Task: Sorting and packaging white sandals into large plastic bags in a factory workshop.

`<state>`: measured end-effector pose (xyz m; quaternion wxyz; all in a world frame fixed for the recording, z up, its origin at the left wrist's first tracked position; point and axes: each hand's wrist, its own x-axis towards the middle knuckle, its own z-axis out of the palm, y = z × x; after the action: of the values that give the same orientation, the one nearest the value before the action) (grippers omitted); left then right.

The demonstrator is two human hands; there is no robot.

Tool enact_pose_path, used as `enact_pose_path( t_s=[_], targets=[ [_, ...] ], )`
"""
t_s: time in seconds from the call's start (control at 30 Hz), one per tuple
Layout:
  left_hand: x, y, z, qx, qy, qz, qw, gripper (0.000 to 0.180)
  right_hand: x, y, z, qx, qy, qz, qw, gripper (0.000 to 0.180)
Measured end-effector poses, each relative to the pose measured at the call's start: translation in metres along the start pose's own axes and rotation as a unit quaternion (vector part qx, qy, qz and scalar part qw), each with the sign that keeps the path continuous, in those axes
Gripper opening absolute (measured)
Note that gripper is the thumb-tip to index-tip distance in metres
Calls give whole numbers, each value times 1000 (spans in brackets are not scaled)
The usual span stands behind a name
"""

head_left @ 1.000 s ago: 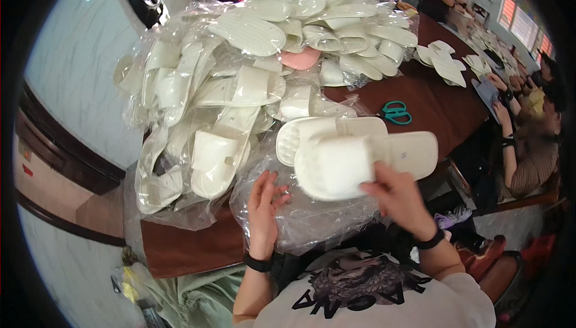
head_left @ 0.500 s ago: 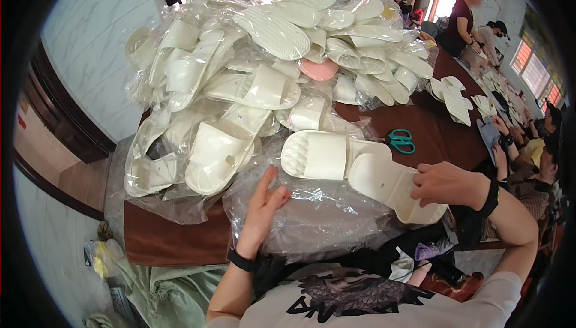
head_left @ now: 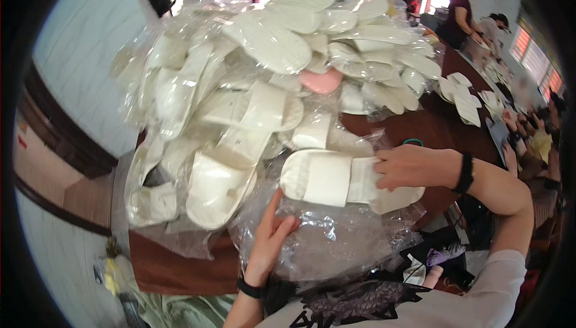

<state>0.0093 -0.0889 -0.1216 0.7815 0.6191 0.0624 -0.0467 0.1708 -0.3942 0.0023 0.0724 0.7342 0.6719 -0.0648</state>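
Note:
A white slipper (head_left: 327, 178) lies in front of me with its toe to the left, on a clear plastic bag (head_left: 330, 238). My left hand (head_left: 271, 244) is open over the bag, its index fingertip at the slipper's toe edge. My right hand (head_left: 411, 169) is closed on a second white slipper (head_left: 399, 201), which overlaps the heel end of the first. The back of the hand covers much of that second slipper, and the thumb side is hard to see.
A large heap of white slippers in clear bags (head_left: 264, 40) fills the table's far side, with one pink piece (head_left: 322, 80) among them. Teal scissor handles (head_left: 414, 142) peek out behind my right hand. More slippers (head_left: 461, 100) and several people are at the right.
My right hand has moved left with the second slipper, bringing it over the first one's heel end. The scissors are now mostly covered. My left index finger has stretched out toward the toe.

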Motion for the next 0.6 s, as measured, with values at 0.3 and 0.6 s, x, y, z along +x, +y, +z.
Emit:
enact_pose_path(
  t_s=[0.3, 0.6],
  targets=[
    [-2, 9, 13, 9, 57, 10, 998, 58, 14, 2, 0, 40, 117, 51, 991, 17],
    [-4, -2, -2, 41, 32, 57, 997, 46, -119, 5, -3, 40, 226, 372, 899, 20]
  ],
)
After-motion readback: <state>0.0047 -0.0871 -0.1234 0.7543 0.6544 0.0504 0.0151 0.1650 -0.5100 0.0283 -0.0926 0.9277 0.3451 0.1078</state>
